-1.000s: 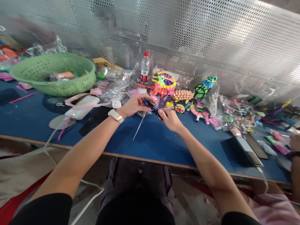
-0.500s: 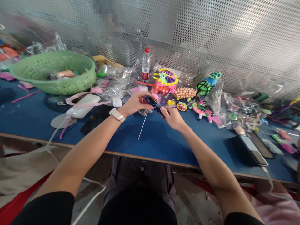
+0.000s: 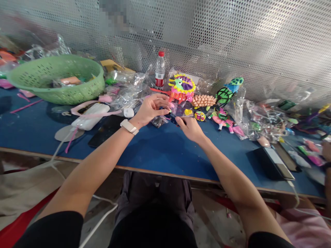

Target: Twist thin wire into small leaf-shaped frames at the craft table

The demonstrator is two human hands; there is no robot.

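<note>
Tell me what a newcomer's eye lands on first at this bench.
First the bright toy figures at the back of the blue table: a yellow-rimmed disc creature and a green turtle among clear bags. Then the big green basket at far left. In the middle, the right hand pinches a small dark blue tool, with the left hand at its tip.

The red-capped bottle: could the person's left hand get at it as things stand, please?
Probably yes. The bottle stands upright beyond the left hand, with only low clear bags between them. Its fingertips touch a dark blue tool that the right hand holds, so it would have to leave that first.
</note>
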